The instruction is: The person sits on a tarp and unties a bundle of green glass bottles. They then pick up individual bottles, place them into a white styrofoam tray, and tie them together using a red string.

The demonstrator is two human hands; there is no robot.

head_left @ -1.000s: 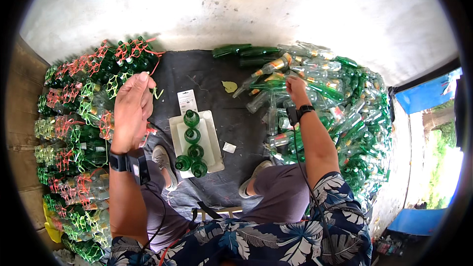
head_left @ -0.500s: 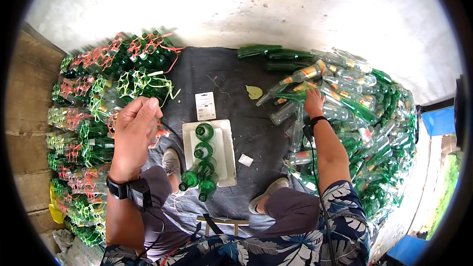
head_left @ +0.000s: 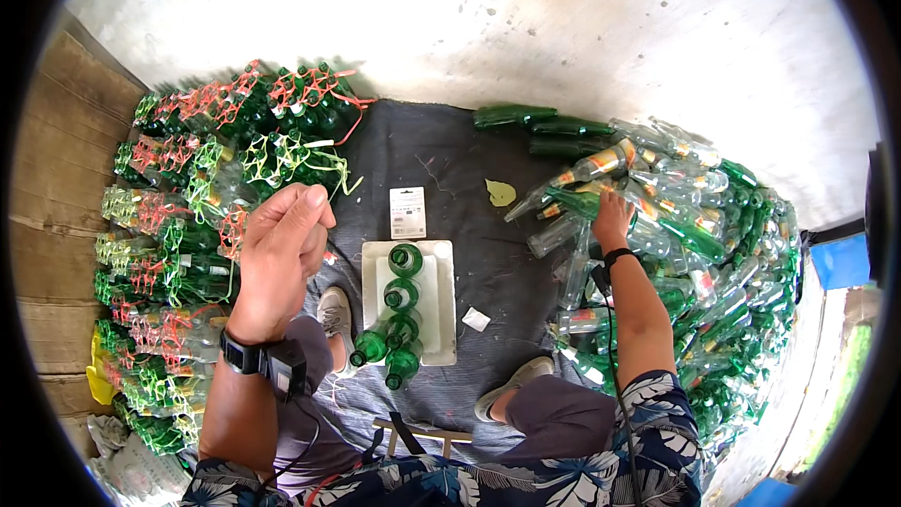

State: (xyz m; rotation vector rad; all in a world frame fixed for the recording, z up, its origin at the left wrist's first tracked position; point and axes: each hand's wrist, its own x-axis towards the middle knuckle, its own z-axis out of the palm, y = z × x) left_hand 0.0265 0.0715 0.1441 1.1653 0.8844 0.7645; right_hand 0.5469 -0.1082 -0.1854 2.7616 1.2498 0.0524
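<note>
My right hand (head_left: pixel 613 219) is closed around a green glass bottle (head_left: pixel 574 201) at the near-left edge of a loose heap of bottles (head_left: pixel 699 197). Clear bottles with orange labels lie right beside it. My left hand (head_left: pixel 286 258) is raised on the left, its fingers curled and the thumb pressed against them. Whatever it may hold is hidden. Between my hands, on the floor, a white shallow tray (head_left: pixel 441 314) bears several upright green bottles (head_left: pixel 402 295), grouped toward its left and near side.
On the left stand bundles of bottles (head_left: pixel 188 225) tied with red and light-green straps. A white card (head_left: pixel 407 213), a yellow leaf (head_left: pixel 500 192) and a small white packet (head_left: pixel 476 319) lie on the dark floor sheet (head_left: pixel 441 145). A pale wall (head_left: pixel 422 28) rises behind.
The green bottle at my right hand has tilted and its free end has shifted in the heap. My left hand stays closed and raised. The whole view has shifted slightly.
</note>
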